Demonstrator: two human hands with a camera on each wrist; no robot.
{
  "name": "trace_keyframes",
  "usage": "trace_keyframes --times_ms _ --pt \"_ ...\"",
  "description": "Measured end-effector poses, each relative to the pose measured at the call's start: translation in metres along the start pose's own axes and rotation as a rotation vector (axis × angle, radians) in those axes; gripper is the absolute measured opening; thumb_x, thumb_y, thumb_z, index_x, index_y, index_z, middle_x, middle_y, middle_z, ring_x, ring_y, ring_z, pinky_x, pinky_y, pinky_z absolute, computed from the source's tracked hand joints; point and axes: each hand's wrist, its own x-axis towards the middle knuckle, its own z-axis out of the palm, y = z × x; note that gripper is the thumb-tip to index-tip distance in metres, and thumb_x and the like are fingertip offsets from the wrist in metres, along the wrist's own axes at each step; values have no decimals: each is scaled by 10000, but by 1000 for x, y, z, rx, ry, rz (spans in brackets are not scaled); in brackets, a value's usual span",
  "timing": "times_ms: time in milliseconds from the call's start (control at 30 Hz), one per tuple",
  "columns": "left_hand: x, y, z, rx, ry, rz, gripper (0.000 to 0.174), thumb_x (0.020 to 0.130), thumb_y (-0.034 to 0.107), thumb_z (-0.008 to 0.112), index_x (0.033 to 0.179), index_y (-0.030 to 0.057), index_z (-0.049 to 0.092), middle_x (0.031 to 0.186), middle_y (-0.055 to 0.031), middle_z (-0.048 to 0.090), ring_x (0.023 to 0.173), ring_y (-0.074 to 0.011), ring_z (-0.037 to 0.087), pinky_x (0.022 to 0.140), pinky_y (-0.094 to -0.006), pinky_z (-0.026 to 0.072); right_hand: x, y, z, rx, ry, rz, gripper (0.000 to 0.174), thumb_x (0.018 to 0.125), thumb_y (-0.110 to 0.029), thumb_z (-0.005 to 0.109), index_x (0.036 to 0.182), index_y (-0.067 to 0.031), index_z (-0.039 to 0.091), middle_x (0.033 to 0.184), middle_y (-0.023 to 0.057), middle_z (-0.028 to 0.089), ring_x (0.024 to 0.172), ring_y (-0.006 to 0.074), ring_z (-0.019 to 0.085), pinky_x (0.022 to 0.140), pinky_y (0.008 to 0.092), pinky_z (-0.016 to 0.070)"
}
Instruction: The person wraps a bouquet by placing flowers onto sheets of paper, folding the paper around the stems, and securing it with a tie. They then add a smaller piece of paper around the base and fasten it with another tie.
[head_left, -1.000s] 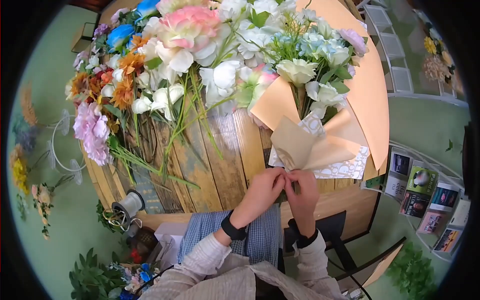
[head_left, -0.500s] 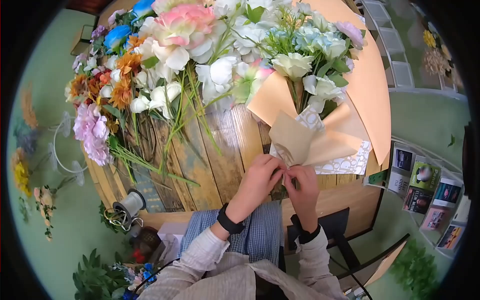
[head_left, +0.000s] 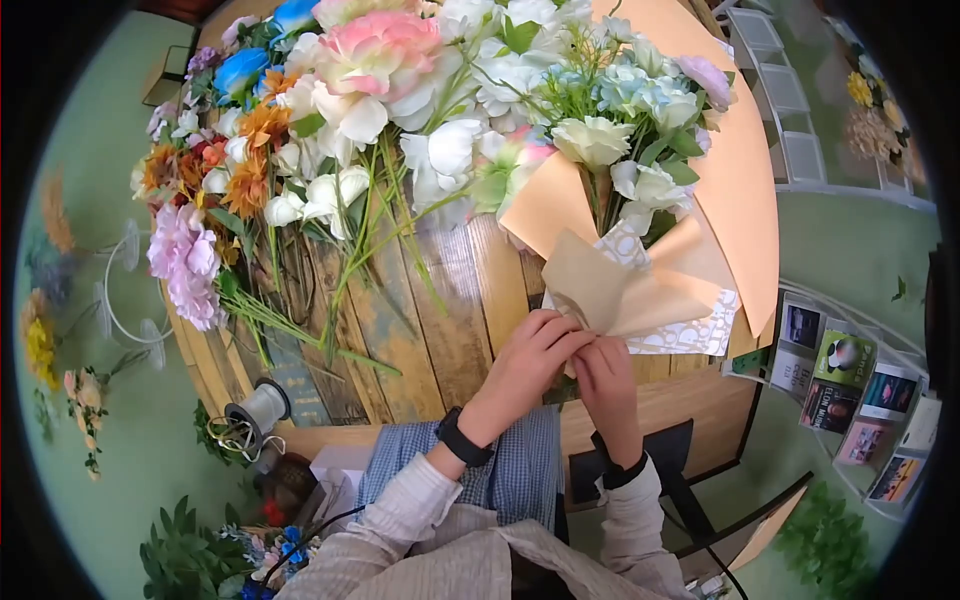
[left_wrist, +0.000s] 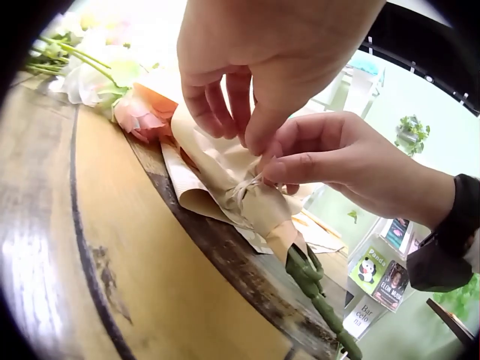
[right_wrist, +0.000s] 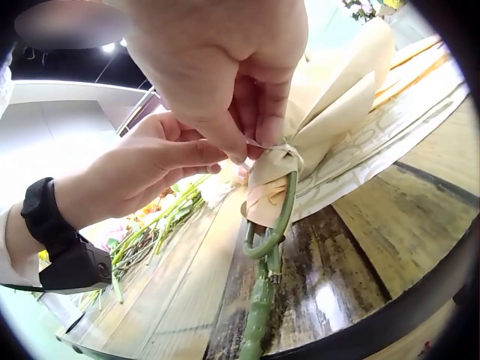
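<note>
A bouquet in tan paper point(head_left: 590, 288) lies near the table's front edge, flowers pointing away. Thin pale string point(left_wrist: 241, 192) circles the gathered paper, with thick green stems point(right_wrist: 258, 307) sticking out below it. At this tie, my left hand point(head_left: 520, 380) and right hand point(head_left: 612, 398) meet, fingertips close together. In the right wrist view my right hand point(right_wrist: 217, 67) pinches a string end between thumb and fingers. My left hand point(left_wrist: 270, 56) pinches at the same spot in the left wrist view; its fingers partly hide the string.
Loose flowers with long stems point(head_left: 345, 270) cover the table's left and far parts. Orange paper point(head_left: 740, 190) lies at the right. A spool point(head_left: 262, 405) is at the lower left edge. A rack of booklets point(head_left: 850, 385) stands beyond the table's right side.
My left hand's fingers have moved over towards the right fingertips and now overlap them in the head view. The wrapped bouquet stays on the table.
</note>
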Motion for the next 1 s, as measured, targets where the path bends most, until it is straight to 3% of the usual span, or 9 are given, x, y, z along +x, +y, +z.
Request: trace_keyframes --times_ms 200,300,400,467,500,567,900,1000 --pt "-5 -12 -1 -74 -35 -48 265 628 12 535 891 32 559 895 -78 502 874 -238 473 759 -308 415 0 3 -1 49 -41 -21 213 633 34 586 837 -4 541 841 103 521 784 276 497 672 337 421" --pt "-10 -14 6 -49 63 -60 217 620 -2 614 830 45 584 824 -67 532 778 -227 507 688 -303 436 0 2 -1 2 -13 -14 239 610 23 606 838 -26 552 836 81 531 778 261 499 666 327 423" --pt "-18 -13 13 -65 146 -152 155 658 5 619 806 40 585 773 -68 537 720 -209 521 635 -290 441 1 2 -2 -55 19 -15 244 589 12 626 818 -46 566 814 61 541 767 248 497 662 319 422" --pt "-24 -11 18 -151 191 -336 142 666 9 619 800 30 577 736 -81 541 673 -200 534 596 -275 443 1 1 -3 -43 35 -33 216 593 11 631 793 -45 572 793 57 547 753 244 493 660 321 419" --pt "-28 -7 21 -152 191 -338 142 666 9 619 800 30 577 736 -81 541 673 -200 534 596 -275 443 0 2 -3 -43 32 -32 216 593 11 631 793 -45 572 793 57 547 753 244 493 660 321 419" --pt "-35 4 29 -243 197 -517 124 681 4 611 799 18 571 711 -84 543 624 -181 540 566 -262 441 -1 4 -1 49 69 69 170 619 6 626 774 -42 574 776 61 548 747 244 494 654 318 414" --pt "-30 12 32 -326 259 -513 123 705 9 603 826 7 582 700 -78 548 610 -156 543 563 -233 438 4 5 -2 71 17 61 146 649 3 611 784 -23 560 761 82 544 737 257 499 649 328 408" --pt "-29 12 32 -334 206 -597 130 725 24 593 853 3 587 708 -76 566 622 -130 547 567 -218 438 5 4 -3 84 -1 76 145 649 2 611 782 -28 562 755 83 544 731 259 501 644 327 409"
